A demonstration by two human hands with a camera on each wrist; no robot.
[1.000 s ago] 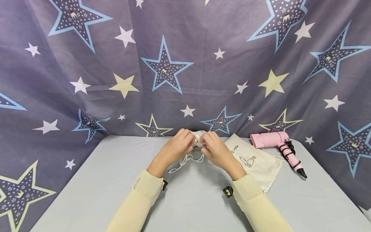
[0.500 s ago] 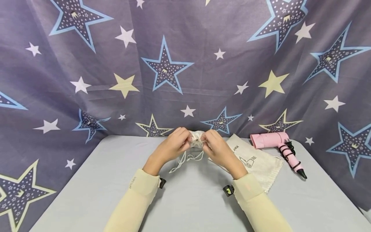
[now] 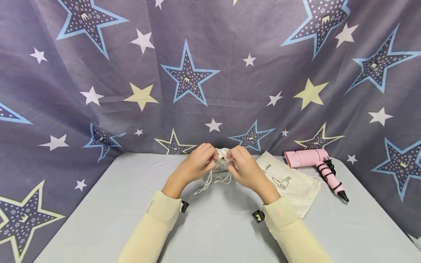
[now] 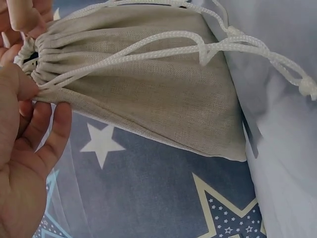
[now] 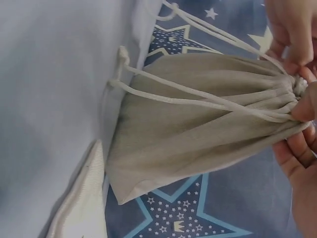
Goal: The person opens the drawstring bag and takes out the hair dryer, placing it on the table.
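A beige cloth drawstring pouch [image 4: 148,91] stands upright near the back of the table, its mouth gathered into tight folds. My left hand [image 3: 196,163] pinches one side of the gathered mouth, my right hand [image 3: 246,167] the opposite side. A small opening shows between them. White cords [image 5: 193,94] hang from both sides of the pouch, with knotted ends. In the left wrist view the thumb and fingers of the left hand [image 4: 25,144] grip the edge. From the right wrist, the right hand [image 5: 303,163] holds the rim likewise.
To the right lies a flat cream cloth bag [image 3: 296,190] printed with a hair dryer drawing. Beyond it is a pink hair dryer [image 3: 307,157] with its black cord wound around the handle. A star-patterned curtain [image 3: 210,73] rises behind the grey table [image 3: 131,204].
My left hand has shifted a little to the left, so the hands are farther apart and more of the gathered mouth shows. The hanging cords have swung slightly.
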